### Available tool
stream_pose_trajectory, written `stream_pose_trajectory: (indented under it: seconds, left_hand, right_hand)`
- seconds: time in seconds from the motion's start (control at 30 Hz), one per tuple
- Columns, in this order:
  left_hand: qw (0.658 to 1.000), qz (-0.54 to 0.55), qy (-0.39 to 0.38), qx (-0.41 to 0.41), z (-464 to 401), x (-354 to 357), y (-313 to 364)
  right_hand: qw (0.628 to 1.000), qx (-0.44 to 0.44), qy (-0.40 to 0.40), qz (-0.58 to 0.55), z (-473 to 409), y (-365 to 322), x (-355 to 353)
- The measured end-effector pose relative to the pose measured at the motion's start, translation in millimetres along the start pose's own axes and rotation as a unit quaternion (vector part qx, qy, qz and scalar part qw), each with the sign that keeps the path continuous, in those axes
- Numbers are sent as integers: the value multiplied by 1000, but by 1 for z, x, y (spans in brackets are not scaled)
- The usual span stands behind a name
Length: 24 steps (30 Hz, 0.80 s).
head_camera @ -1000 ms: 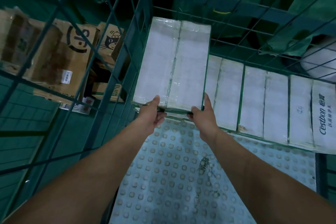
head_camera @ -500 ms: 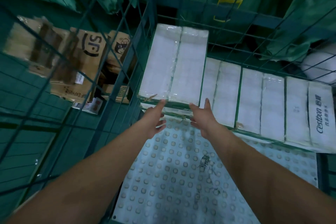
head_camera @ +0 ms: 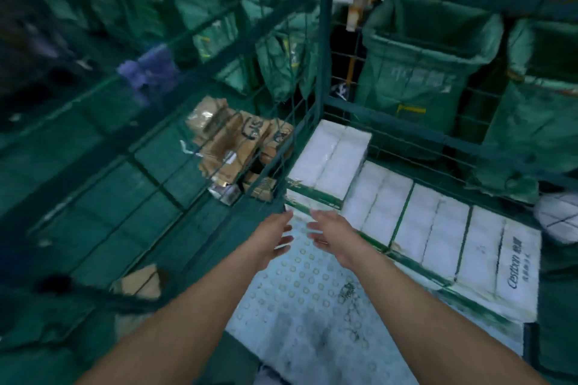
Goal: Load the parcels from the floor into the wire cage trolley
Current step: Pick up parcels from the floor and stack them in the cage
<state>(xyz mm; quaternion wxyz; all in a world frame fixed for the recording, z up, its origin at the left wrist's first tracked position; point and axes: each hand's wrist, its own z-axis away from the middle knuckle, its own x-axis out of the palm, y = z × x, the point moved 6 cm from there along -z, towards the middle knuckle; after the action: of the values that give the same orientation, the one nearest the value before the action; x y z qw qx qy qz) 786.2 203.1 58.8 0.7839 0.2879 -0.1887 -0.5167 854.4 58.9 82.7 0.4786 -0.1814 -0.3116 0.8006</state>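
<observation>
White, film-wrapped parcels sit stacked in the far-left corner of the wire cage trolley, at twelve o'clock from my hands. More white packs line the trolley's far side toward two o'clock; the end one reads "Cestbon". My left hand and right hand hover just short of the stack, fingers relaxed and spread, holding nothing. Studded floor plate lies bare beneath my forearms. Through the mesh at ten o'clock lie brown cartons. Green sacks crowd behind.
</observation>
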Motion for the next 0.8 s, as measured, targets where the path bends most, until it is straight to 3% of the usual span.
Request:
stream_pose_trajectory:
  seconds: [0.27,0.8]
  left_hand:
    - [991,89,88,38,190,-25,-73]
    - [927,267,262,20,330,-137,-217]
  right_hand:
    - [990,-28,-107,82,158,28,38]
    - [920,15,-287,266,224,136,201]
